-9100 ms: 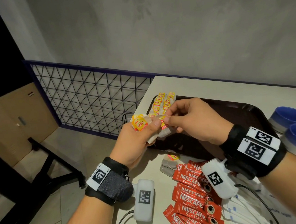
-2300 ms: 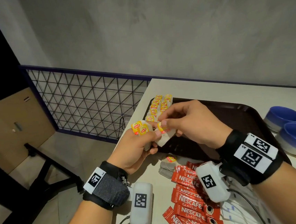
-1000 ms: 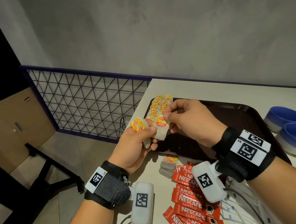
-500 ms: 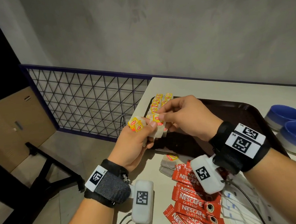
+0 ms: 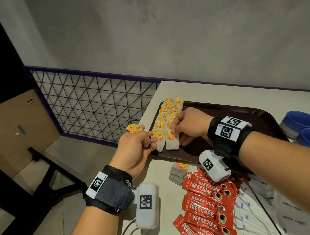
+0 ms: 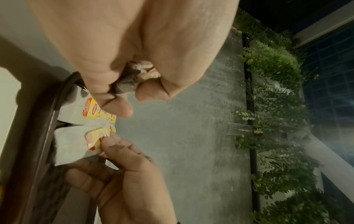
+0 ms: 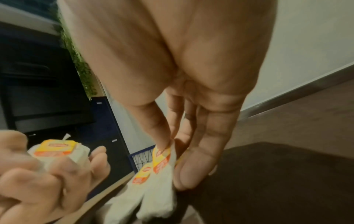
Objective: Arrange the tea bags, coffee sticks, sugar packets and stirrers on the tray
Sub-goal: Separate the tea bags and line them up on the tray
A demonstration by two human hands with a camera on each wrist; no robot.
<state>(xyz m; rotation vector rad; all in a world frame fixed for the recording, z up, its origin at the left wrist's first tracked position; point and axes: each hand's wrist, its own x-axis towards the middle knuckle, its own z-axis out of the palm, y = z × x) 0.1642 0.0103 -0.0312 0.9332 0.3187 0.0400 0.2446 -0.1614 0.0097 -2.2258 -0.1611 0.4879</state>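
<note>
My right hand point(image 5: 189, 125) pinches a Lipton tea bag point(image 5: 172, 140) onto the tray point(image 5: 245, 116); my left hand point(image 5: 134, 149) grips more; Nescafé Classic sticks point(image 5: 206, 207) lie on the desk point(image 5: 223, 91).

Left wrist: wearing a grey fabric strap point(image 5: 114, 194), white coded tag showing.
Right wrist: wearing a black strap point(image 5: 227, 135), two coded tags.
Under wrists: white camera pods point(image 5: 147, 205) hanging, black cables trailing.

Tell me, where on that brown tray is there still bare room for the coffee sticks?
The tray is bare across its middle and right, from the tea bag rows to the rim beside the blue bowls. Its left edge is crowded: both hands are working there, the right hand setting down a tea bag.
</note>
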